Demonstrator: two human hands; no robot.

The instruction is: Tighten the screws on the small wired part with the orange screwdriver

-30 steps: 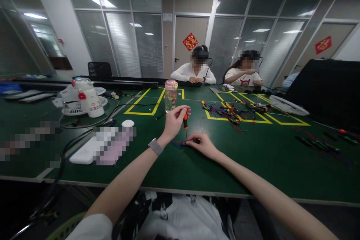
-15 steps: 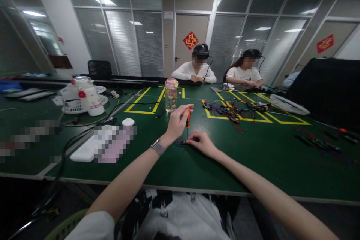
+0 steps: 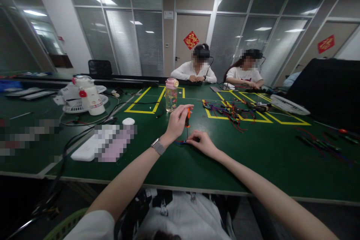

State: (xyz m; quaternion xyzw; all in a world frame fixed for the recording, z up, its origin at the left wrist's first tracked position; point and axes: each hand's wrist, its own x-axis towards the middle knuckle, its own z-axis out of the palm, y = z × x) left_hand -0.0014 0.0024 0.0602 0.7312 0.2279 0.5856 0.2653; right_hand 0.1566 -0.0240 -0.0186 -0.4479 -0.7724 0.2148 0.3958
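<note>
My left hand [image 3: 178, 122] is closed around the orange and black handle of a screwdriver [image 3: 187, 120], which stands upright with its thin shaft pointing down. Under the tip, a small wired circuit board [image 3: 182, 142] with red and blue wires lies on the green table. The fingers of my right hand [image 3: 201, 141] pinch the board's right end, close beside the screwdriver's shaft. My fingers cover part of the board, and the exact contact of the tip is too small to make out.
A pink-lidded bottle [image 3: 171, 95] stands just beyond my left hand. Wired boards lie in a heap [image 3: 227, 110] at the right, with more farther right [image 3: 320, 141]. A white power bank [image 3: 94, 144] and a white jug [image 3: 92, 99] are at the left. Two people sit across the table.
Both hands stay almost where they were, with the screwdriver still upright over the board. The handle looks slightly turned in my left hand.
</note>
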